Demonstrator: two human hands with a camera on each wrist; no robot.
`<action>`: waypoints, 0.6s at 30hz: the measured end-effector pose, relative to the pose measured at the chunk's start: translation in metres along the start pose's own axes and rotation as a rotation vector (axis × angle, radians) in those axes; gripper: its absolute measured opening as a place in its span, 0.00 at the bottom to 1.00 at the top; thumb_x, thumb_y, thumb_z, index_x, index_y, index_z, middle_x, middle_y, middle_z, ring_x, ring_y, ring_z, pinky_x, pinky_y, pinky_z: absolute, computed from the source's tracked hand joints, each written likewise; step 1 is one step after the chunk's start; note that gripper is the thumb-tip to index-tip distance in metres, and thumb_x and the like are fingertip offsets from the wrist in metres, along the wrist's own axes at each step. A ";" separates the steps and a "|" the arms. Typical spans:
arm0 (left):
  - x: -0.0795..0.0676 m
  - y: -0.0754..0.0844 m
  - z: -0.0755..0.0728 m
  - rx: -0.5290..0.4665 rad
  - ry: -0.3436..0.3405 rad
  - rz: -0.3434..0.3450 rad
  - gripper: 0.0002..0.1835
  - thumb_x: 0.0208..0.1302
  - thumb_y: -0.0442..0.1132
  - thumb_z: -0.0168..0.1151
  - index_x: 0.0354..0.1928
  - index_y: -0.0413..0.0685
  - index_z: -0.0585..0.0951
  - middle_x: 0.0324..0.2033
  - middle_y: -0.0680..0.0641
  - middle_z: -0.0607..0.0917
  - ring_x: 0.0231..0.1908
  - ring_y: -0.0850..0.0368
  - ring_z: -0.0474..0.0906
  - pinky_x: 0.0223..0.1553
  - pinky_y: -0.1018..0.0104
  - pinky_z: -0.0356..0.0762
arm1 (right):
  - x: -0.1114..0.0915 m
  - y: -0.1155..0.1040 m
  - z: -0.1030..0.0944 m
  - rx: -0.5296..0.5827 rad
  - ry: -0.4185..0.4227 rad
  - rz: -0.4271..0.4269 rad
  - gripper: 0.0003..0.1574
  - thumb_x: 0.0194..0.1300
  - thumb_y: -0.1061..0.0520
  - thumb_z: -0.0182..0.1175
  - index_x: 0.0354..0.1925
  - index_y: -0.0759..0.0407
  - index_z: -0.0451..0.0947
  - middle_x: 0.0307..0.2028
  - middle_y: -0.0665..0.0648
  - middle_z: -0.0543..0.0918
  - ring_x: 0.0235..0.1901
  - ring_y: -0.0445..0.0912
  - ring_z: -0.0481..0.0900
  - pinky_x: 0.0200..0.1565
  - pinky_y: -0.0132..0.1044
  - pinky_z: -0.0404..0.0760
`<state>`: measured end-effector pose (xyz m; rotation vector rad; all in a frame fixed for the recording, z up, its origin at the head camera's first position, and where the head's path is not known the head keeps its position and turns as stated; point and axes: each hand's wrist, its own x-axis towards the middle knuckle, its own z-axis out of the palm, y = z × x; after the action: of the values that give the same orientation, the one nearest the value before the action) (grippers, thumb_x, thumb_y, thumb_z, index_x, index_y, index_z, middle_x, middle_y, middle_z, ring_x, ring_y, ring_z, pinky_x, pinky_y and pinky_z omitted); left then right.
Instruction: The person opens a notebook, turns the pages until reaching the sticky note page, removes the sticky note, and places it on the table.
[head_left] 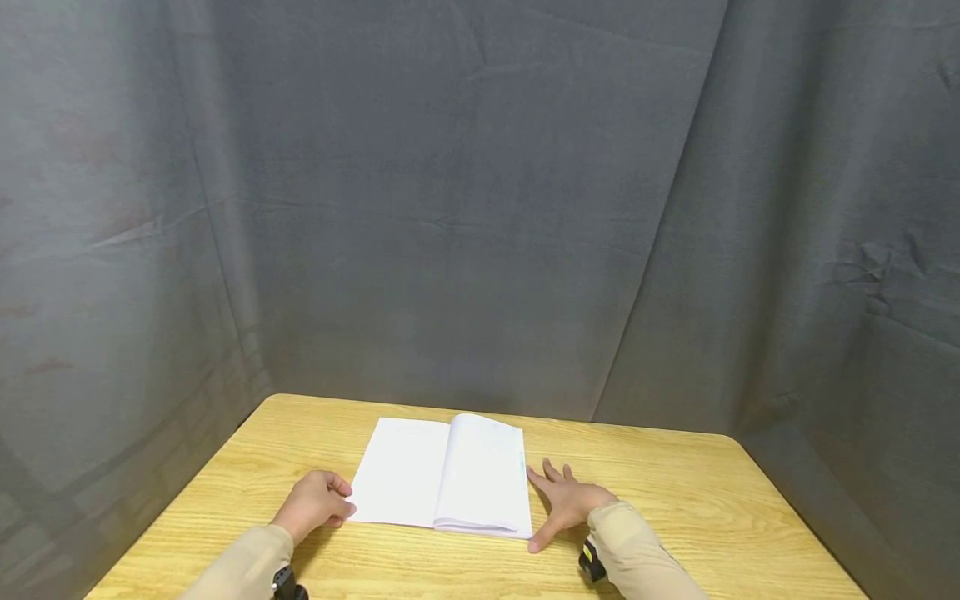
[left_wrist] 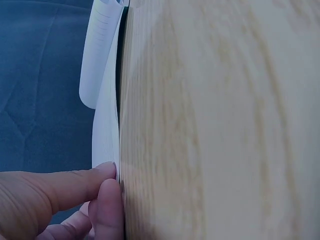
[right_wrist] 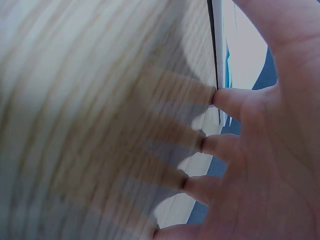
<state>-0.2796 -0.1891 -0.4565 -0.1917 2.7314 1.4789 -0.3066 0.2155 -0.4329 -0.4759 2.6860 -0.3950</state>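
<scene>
One book (head_left: 444, 477): we see it open, lower middle of the frame, on the tabletop (head_left: 660, 471).
Left hand (head_left: 313, 504): fingers pinch its left edge near the lower corner.
Right hand (head_left: 568, 502): fingers spread apart at its right edge.
Handling: we should pinch lightly and steady the right edge, so that nothing creases.
</scene>
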 end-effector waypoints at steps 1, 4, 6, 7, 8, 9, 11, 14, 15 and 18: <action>0.000 0.000 0.000 -0.001 -0.001 -0.001 0.11 0.47 0.24 0.69 0.34 0.32 0.78 0.28 0.43 0.79 0.23 0.56 0.77 0.27 0.65 0.80 | 0.000 0.000 0.000 -0.003 0.002 0.001 0.78 0.36 0.30 0.76 0.76 0.51 0.46 0.74 0.69 0.45 0.71 0.73 0.41 0.59 0.76 0.53; 0.000 0.000 0.000 -0.011 -0.008 -0.003 0.11 0.48 0.24 0.69 0.34 0.32 0.78 0.28 0.43 0.79 0.24 0.56 0.77 0.27 0.65 0.80 | 0.000 0.000 0.001 -0.006 0.006 0.002 0.78 0.36 0.30 0.76 0.76 0.51 0.46 0.74 0.69 0.45 0.71 0.73 0.41 0.59 0.76 0.54; 0.000 0.000 -0.001 -0.021 -0.012 -0.005 0.11 0.48 0.24 0.69 0.35 0.32 0.78 0.28 0.43 0.79 0.24 0.56 0.77 0.28 0.65 0.80 | 0.000 0.000 0.001 -0.006 0.008 0.000 0.78 0.36 0.30 0.76 0.76 0.51 0.46 0.74 0.69 0.45 0.71 0.74 0.41 0.59 0.77 0.53; 0.000 0.000 -0.001 -0.029 -0.012 -0.006 0.11 0.48 0.24 0.69 0.35 0.32 0.78 0.28 0.43 0.79 0.25 0.56 0.77 0.28 0.65 0.81 | 0.000 0.000 0.001 -0.004 0.008 0.000 0.78 0.36 0.30 0.76 0.76 0.52 0.46 0.74 0.69 0.45 0.71 0.74 0.41 0.59 0.77 0.53; 0.000 0.001 -0.001 -0.041 -0.012 -0.007 0.11 0.48 0.24 0.69 0.35 0.32 0.78 0.28 0.42 0.79 0.25 0.56 0.77 0.28 0.65 0.81 | 0.000 0.000 0.001 -0.001 0.006 -0.002 0.78 0.36 0.30 0.76 0.76 0.52 0.46 0.74 0.70 0.45 0.71 0.74 0.40 0.58 0.77 0.53; -0.001 0.001 -0.001 -0.054 -0.013 -0.008 0.11 0.48 0.24 0.68 0.35 0.31 0.78 0.28 0.42 0.79 0.25 0.56 0.77 0.28 0.65 0.81 | 0.000 0.000 0.001 -0.002 0.005 -0.003 0.78 0.37 0.30 0.76 0.76 0.52 0.46 0.74 0.70 0.45 0.71 0.74 0.40 0.58 0.77 0.53; -0.001 0.003 -0.002 -0.078 -0.010 -0.008 0.12 0.48 0.24 0.68 0.36 0.31 0.78 0.27 0.42 0.79 0.25 0.56 0.78 0.28 0.64 0.81 | 0.000 -0.001 0.000 0.000 0.001 -0.005 0.78 0.37 0.31 0.76 0.76 0.52 0.46 0.74 0.69 0.44 0.71 0.74 0.40 0.58 0.78 0.52; 0.000 0.009 0.000 -0.134 -0.012 0.001 0.12 0.49 0.24 0.68 0.37 0.30 0.78 0.26 0.42 0.80 0.25 0.56 0.78 0.28 0.64 0.81 | 0.000 -0.002 0.000 -0.001 -0.002 -0.008 0.77 0.37 0.31 0.76 0.76 0.52 0.46 0.74 0.69 0.44 0.71 0.74 0.40 0.57 0.78 0.52; 0.000 0.012 0.001 -0.148 -0.015 0.006 0.12 0.50 0.25 0.68 0.38 0.30 0.78 0.27 0.43 0.80 0.24 0.56 0.78 0.28 0.64 0.81 | -0.001 -0.002 -0.001 -0.002 -0.002 -0.007 0.77 0.37 0.31 0.76 0.76 0.52 0.46 0.74 0.69 0.44 0.71 0.74 0.40 0.57 0.78 0.52; 0.001 0.025 0.006 -0.205 -0.041 0.019 0.13 0.52 0.26 0.68 0.41 0.30 0.78 0.27 0.43 0.80 0.23 0.56 0.77 0.27 0.65 0.81 | -0.001 -0.001 -0.001 0.002 -0.007 -0.001 0.77 0.38 0.31 0.76 0.76 0.52 0.46 0.74 0.69 0.44 0.71 0.74 0.40 0.57 0.78 0.53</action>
<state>-0.2837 -0.1706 -0.4393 -0.1383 2.5552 1.7467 -0.3055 0.2150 -0.4314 -0.4777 2.6780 -0.3950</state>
